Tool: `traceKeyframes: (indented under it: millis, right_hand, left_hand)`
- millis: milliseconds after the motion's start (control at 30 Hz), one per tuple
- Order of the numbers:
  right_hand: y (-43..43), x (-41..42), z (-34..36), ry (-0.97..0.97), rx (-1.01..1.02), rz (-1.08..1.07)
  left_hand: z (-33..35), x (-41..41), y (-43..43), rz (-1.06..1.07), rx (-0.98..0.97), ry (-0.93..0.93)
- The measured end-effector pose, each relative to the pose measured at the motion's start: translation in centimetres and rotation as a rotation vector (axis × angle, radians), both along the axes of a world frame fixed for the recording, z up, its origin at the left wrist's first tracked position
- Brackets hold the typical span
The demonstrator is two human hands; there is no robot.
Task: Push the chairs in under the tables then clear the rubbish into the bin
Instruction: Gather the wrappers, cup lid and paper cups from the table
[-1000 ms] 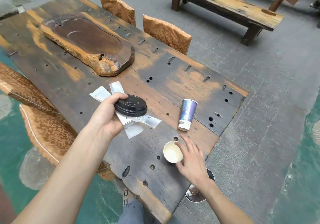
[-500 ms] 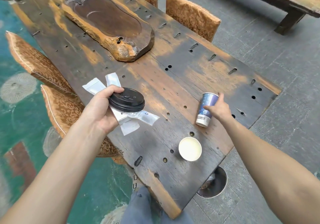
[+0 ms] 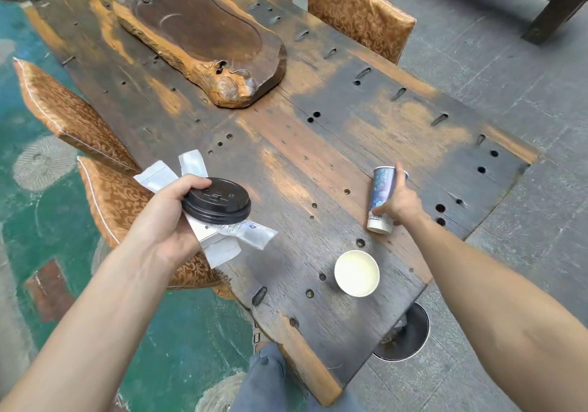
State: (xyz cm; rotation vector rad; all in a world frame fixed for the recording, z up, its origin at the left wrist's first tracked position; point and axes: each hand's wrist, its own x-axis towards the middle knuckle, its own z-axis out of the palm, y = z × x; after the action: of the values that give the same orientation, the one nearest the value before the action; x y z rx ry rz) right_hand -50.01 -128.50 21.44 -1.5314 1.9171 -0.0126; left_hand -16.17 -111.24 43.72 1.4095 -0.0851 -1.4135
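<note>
My left hand (image 3: 165,220) grips a black plastic cup lid (image 3: 216,204) together with several white paper wrappers (image 3: 241,236), held just above the near left side of the wooden table (image 3: 318,144). My right hand (image 3: 401,204) grips a tall blue patterned paper cup (image 3: 381,188) that stands upside down and tilted on the table's right part. A small white paper cup (image 3: 357,273) stands upright and open near the table's front edge, untouched.
A carved wooden tea tray (image 3: 203,39) lies at the far end of the table. Brown patterned chair backs stand at the left (image 3: 70,118) (image 3: 117,201) and far right (image 3: 359,17). A round bin opening (image 3: 410,341) shows below the table's near corner. A bench leg (image 3: 547,17) stands far right.
My right hand left the white cup, reached forward to the blue cup and closed round it. The view shifted closer over the table. My left hand kept its hold on the lid and wrappers.
</note>
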Motion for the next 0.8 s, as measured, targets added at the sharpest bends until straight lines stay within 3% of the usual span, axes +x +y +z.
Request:
traceKeyframes:
  millis: [100, 233, 500, 800]
  right_hand:
    - [0.8, -0.7, 1.1, -0.099, 0.019, -0.069]
    - [1.3, -1.8, 5.0, -0.328, -0.156, -0.168]
    - [10.2, -2.6, 15.0, -0.690, -0.476, -0.029]
    - [19.6, -0.3, 9.8, -0.545, -0.464, 0.051]
  left_hand:
    - [0.0, -0.9, -0.2, -0.039, -0.002, 0.000]
    - [0.2, -1.9, -0.5, -0.062, 0.007, -0.001]
    - [1.0, -5.5, -1.8, -0.142, -0.007, 0.045]
    - [1.6, -8.9, -2.7, -0.258, -0.028, 0.091]
